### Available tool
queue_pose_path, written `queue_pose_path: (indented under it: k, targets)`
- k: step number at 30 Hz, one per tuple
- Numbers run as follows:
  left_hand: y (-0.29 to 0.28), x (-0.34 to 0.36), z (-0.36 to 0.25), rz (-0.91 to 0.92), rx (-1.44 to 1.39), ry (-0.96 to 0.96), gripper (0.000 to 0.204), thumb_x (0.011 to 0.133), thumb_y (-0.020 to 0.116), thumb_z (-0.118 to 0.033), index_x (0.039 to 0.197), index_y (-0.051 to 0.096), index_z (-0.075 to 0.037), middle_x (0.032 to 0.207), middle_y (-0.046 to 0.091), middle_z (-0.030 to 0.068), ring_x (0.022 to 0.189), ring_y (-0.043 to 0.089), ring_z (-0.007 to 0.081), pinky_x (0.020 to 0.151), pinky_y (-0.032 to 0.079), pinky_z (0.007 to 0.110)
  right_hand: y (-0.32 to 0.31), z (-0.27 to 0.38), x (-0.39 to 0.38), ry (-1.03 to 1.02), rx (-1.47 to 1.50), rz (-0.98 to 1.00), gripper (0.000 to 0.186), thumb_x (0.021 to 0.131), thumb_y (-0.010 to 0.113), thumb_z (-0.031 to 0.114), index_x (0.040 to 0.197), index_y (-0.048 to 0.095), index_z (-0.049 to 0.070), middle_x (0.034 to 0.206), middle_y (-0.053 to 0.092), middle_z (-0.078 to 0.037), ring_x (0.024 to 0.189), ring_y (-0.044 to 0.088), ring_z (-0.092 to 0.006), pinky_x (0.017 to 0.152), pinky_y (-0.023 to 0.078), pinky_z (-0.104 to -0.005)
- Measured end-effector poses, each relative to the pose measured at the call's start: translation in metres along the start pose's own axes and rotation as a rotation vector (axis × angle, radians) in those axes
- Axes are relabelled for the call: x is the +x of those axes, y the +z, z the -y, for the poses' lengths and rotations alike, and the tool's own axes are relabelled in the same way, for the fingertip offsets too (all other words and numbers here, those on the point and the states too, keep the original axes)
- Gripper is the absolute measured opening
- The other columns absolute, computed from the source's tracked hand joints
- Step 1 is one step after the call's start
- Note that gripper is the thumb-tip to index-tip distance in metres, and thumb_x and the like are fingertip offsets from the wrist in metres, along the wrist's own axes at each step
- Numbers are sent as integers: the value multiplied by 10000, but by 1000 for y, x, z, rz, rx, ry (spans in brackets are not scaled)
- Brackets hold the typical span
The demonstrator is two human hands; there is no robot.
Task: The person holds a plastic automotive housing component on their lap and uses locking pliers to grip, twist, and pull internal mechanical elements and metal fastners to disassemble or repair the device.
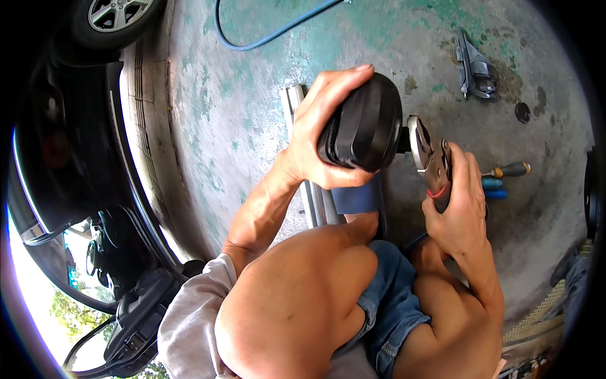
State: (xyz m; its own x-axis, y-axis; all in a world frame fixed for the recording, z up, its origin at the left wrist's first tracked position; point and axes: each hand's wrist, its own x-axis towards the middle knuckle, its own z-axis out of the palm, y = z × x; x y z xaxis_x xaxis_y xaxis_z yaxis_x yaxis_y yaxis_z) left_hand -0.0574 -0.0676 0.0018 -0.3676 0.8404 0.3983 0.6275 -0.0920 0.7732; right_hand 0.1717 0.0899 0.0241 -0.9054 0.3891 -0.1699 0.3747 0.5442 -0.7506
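My left hand (319,129) is closed around a bulky black plastic part (365,120), fingers over its left side and thumb along the bottom. A short black stub (403,142) projects from the part's right side. In my right hand (459,211) are metal pliers (429,161) with red-trimmed grips; their toothed head is beside that stub, and I cannot tell whether the jaws clamp it. Below the part, a long silver metal rail (312,202) lies on the floor by my foot, which is in a blue sandal (355,197).
On the stained concrete floor (221,126) are a blue hose (252,45), a grey metal piece (470,69), a black cap (522,112), a screwdriver (511,169) and blue-handled tools (494,189). A black car (76,145) and a wheel (117,16) occupy the left side.
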Motion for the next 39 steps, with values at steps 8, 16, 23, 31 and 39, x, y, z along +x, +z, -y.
queue_pose_path:
  k: [8,16,23,31,39]
  targets:
    - [7,-17,-8,-152,383,244,879,656,854,-286,1421,509,-24,1180,580,231,997,633,360,845,528,420,-3,17,4,65,-57,21,875,659,754,-40,1443,368,-55,1216,498,-252,1162,499,-465,1027,385,-503]
    - [14,-17,-9,-129,386,241,694,813,807,-125,1429,488,-133,1060,580,198,843,664,334,691,573,405,1,12,7,70,-80,-72,866,657,767,-16,1428,374,-59,1201,501,-244,1129,506,-448,1001,373,-522]
    - [17,-29,-9,-156,290,152,460,936,689,-192,1330,487,-68,1039,621,239,870,664,318,746,572,432,3,8,8,44,-89,-81,873,653,779,21,1424,374,-54,1176,504,-242,1116,505,-437,990,369,-525]
    - [18,-27,-25,-265,-323,-374,367,948,635,-304,1024,560,47,976,669,272,869,659,308,797,553,420,2,8,8,28,-26,-6,861,656,754,-15,1427,371,-55,1182,507,-247,1106,511,-452,989,394,-519]
    - [15,-13,-34,-278,-557,-599,472,883,677,-399,862,563,59,993,697,292,892,669,323,832,545,463,4,10,8,27,51,-48,859,662,736,-48,1438,369,-55,1206,498,-258,1133,504,-466,1009,395,-509]
